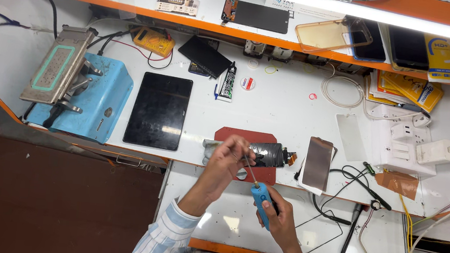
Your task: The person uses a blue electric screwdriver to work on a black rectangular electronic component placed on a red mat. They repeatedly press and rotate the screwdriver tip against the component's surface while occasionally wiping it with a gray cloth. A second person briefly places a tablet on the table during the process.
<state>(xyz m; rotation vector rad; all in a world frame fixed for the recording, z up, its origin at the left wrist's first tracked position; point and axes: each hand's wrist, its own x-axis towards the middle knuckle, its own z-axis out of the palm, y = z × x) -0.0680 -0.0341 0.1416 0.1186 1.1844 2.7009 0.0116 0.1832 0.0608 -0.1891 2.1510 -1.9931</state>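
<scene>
Head view first: nearest me, my right hand point(277, 219) has its fingers wrapped around a blue electric screwdriver point(261, 203), held over the lower shelf of the bench with its thin bit point(250, 171) slanting up and away from me. My left hand point(228, 158) sits just beyond, at the front edge of the bench, its fingers pinched narrow on the upper end of that bit. Right behind those fingers a dark phone part point(270, 154) with an orange flex end lies on a red work mat point(245, 144) near the middle of the front edge. Just to its right a phone point(318, 163) lies flat. Left of the mat lies a black tablet point(158, 110), and beyond that, at the bench's left edge, a blue machine point(89, 98) with a tilted metal plate. Toward the back edge I see a glue tube point(227, 83), a yellow multimeter point(154, 41) and a coiled white cable point(342, 91).
</scene>
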